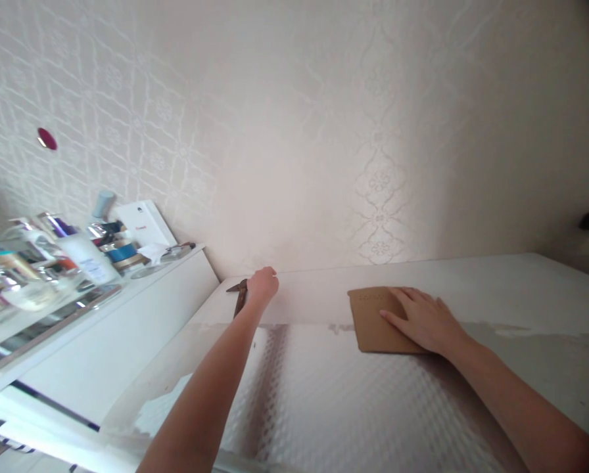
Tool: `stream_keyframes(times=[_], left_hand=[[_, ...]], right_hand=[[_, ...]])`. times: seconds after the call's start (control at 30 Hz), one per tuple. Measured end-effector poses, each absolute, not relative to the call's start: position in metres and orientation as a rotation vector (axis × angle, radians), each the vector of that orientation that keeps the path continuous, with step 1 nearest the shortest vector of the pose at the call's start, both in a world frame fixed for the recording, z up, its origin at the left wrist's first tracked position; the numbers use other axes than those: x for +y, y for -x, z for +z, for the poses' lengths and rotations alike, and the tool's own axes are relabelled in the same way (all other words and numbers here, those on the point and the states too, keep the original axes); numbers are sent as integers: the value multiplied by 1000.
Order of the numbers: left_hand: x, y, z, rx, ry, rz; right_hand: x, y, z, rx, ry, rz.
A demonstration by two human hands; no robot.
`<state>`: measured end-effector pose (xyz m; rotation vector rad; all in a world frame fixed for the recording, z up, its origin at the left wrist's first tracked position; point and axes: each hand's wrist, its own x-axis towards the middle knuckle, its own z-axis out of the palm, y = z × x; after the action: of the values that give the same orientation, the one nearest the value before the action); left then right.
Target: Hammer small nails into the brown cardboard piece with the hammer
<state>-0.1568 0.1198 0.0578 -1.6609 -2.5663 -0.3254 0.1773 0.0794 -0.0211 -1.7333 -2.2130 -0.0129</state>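
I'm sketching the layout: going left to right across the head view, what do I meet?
Bottles → white box → dark tool → left hand → brown card → right hand.

Matt brown cardboard piece [373, 322] lies on glossy embossed foil sheet [324, 401].

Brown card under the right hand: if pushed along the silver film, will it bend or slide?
The brown card lies flat with straight edges, so probably stiff. It looks thin, likely light. The right hand presses it on embossed silver film, which may add grip.
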Motion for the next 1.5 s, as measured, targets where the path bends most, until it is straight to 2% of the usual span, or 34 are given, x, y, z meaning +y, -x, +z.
stream_keyframes(times=[0.27, 0.6, 0.83, 1.03, 1.37, 1.5], left_hand=[[121, 175, 45, -2783, 1496, -255], [125, 168, 41, -2713, 1601, -252], [109, 94, 46, -2336, 2203, -308], [85, 37, 44, -2147, 2464, -172], [87, 48, 48, -2222, 2379, -141], [78, 83, 56, -2226, 2059, 75]], right_hand=[[79, -177, -21, -2221, 1702, 12], [78, -175, -19, -2219, 1723, 28], [78, -175, -17, -2232, 1742, 40], [76, -172, -14, -2225, 1763, 37], [73, -170, -9, -2224, 1775, 58], [74, -171, -10, -2235, 1758, 65]])
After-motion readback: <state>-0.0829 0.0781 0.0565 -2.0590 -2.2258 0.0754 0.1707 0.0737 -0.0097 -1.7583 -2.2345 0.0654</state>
